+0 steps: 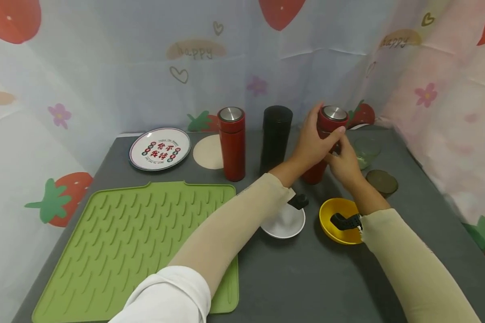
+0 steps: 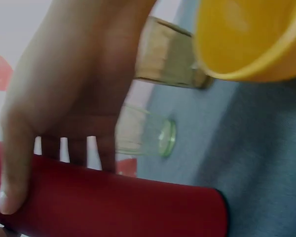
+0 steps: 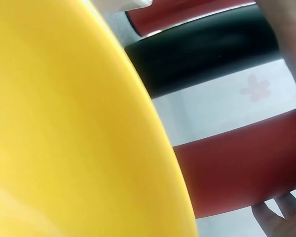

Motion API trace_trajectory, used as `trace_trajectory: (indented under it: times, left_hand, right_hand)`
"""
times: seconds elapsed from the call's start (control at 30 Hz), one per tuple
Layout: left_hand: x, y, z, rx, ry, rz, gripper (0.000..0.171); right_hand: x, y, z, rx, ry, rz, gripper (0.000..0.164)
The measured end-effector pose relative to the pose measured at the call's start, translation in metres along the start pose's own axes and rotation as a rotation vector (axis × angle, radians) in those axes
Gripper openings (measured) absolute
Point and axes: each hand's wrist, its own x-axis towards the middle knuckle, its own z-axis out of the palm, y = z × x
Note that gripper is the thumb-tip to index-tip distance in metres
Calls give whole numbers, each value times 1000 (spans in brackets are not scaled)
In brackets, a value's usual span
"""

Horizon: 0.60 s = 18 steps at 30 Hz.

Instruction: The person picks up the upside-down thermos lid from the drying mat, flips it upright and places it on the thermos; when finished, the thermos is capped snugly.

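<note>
A red thermos (image 1: pixel 315 172) with a silver-topped lid is held at the right of the back row. My left hand (image 1: pixel 311 141) grips its upper part, the thumb across the near side just below the lid. From the right, my right hand (image 1: pixel 343 163) holds the same thermos a little lower; part of its grip is hidden. In the left wrist view the red body (image 2: pixel 113 202) runs down to a dark base rim. The right wrist view has fingers (image 3: pixel 281 217) against the red thermos (image 3: pixel 237 168). Whether its base touches the table cannot be told.
A black thermos (image 1: pixel 275 134) and another red thermos (image 1: pixel 232 148) stand left. Forward are a white bowl (image 1: pixel 284 222) and yellow bowl (image 1: pixel 331 211), under my forearms. Clear glass (image 1: pixel 368 150) and brownish glass (image 1: pixel 381 181) stand right; green mat (image 1: pixel 137 242), printed plate (image 1: pixel 159 150) left.
</note>
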Motion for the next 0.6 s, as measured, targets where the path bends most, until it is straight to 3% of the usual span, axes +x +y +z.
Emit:
trace_trajectory:
  times: [0.1, 0.23, 0.4, 0.53, 0.6]
  left_hand:
    - [4, 1, -3, -45, -2, -41, 73]
    - [3, 1, 1, -48, 89, -86, 73]
    - [0, 6, 13, 63, 214, -94, 76]
    - [-1, 9, 19, 162, 268, -67, 77]
    - [-1, 8, 19, 152, 276, -56, 76]
  right_hand:
    - [1, 0, 2, -1, -1, 8, 65]
    - [1, 2, 2, -1, -9, 13, 64]
    - [-1, 2, 1, -17, -5, -4, 60]
    - [-1, 2, 1, -16, 3, -11, 59]
    - [0, 1, 0, -19, 8, -5, 59]
